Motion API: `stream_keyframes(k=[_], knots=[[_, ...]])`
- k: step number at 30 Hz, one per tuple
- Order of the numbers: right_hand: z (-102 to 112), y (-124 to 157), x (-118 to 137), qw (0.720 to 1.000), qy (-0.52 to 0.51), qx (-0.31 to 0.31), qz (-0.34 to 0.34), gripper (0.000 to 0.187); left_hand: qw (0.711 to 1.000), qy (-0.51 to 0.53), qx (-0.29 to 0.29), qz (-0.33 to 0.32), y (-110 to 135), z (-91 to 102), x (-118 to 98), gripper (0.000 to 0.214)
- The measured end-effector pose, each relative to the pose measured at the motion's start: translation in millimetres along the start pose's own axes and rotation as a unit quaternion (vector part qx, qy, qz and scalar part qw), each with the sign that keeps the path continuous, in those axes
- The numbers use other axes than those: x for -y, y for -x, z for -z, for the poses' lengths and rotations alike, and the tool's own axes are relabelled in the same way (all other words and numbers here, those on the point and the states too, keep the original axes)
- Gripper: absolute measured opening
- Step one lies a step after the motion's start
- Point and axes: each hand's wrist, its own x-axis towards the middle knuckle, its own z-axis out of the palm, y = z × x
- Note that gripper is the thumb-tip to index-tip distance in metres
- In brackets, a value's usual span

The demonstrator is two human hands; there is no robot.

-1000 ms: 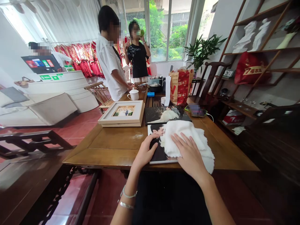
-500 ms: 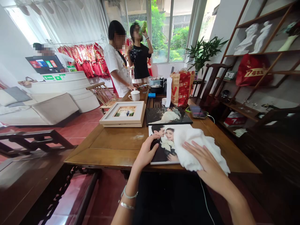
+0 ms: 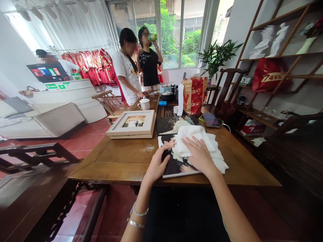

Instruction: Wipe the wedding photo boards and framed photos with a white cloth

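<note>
A glossy wedding photo panel (image 3: 171, 161) lies at the near edge of the wooden table (image 3: 121, 158). My left hand (image 3: 155, 166) rests on its left edge, fingers curled over the rim, pinning it down. My right hand (image 3: 200, 156) lies flat with fingers spread on a white cloth (image 3: 202, 141), pressing it onto the panel's upper middle. The cloth hides most of the picture's right half. A second, darker photo panel (image 3: 169, 124) lies just behind, partly under the cloth.
A stack of framed photos (image 3: 132, 123) sits left of the panels. A phone on a cable (image 3: 212, 120), a red paper bag (image 3: 194, 94), a white cup (image 3: 144, 103) and tea things stand farther back. Two people stand at the far end. Dark wooden chairs flank the table.
My right hand has swept the cloth from the panel's right edge back up and left over the middle of the picture. My left hand has stayed on the left edge.
</note>
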Motion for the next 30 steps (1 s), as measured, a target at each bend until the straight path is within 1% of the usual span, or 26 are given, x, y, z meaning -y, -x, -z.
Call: stream_keyframes(k=[4, 7, 10, 12, 14, 17, 20, 23, 25, 27, 30], knots=[[3.9, 50.4, 14.6, 0.997, -0.025, -0.009, 0.066, 0.088, 1.000, 0.002, -0.006, 0.019, 0.6, -1.0, -1.4, 0.036], [7.5, 87.2, 16.2, 0.996, -0.048, -0.011, 0.079, 0.099, 1.000, 0.004, -0.007, 0.020, 0.7, -1.5, -2.2, 0.037], [10.1, 105.7, 9.0, 0.994, -0.074, 0.012, 0.085, 0.104, 1.000, 0.008, -0.006, 0.021, 0.7, -1.5, -2.9, 0.036], [10.9, 104.5, -0.8, 0.992, -0.086, 0.025, 0.085, 0.101, 1.000, 0.008, -0.005, 0.021, 0.8, -1.2, -3.3, 0.036], [11.5, 93.2, -12.6, 0.993, -0.084, 0.029, 0.071, 0.095, 1.000, 0.006, -0.005, 0.018, 1.1, -0.9, -3.5, 0.036], [12.6, 62.8, -26.8, 0.998, -0.058, 0.025, 0.025, 0.084, 1.000, 0.001, -0.003, 0.017, 1.5, -0.6, -3.0, 0.037], [13.5, 27.6, -27.1, 0.999, -0.023, 0.021, -0.028, 0.068, 1.000, 0.001, -0.002, 0.025, 1.6, -0.6, -2.1, 0.037], [12.0, 3.4, -10.2, 0.998, 0.004, 0.017, -0.057, 0.062, 0.999, 0.004, -0.001, 0.034, 1.1, -0.9, -2.7, 0.037], [9.5, -0.4, 7.9, 0.999, 0.007, 0.019, -0.051, 0.065, 0.999, 0.012, -0.004, 0.035, 0.7, -1.3, -4.6, 0.036], [7.2, 6.3, 27.9, 1.000, -0.001, 0.023, -0.021, 0.070, 0.999, 0.029, -0.011, 0.041, 0.3, -1.4, -7.5, 0.037], [7.4, 29.3, 53.6, 0.998, -0.030, 0.028, 0.049, 0.076, 0.996, 0.054, -0.026, 0.072, 0.4, -0.6, -12.4, 0.043]])
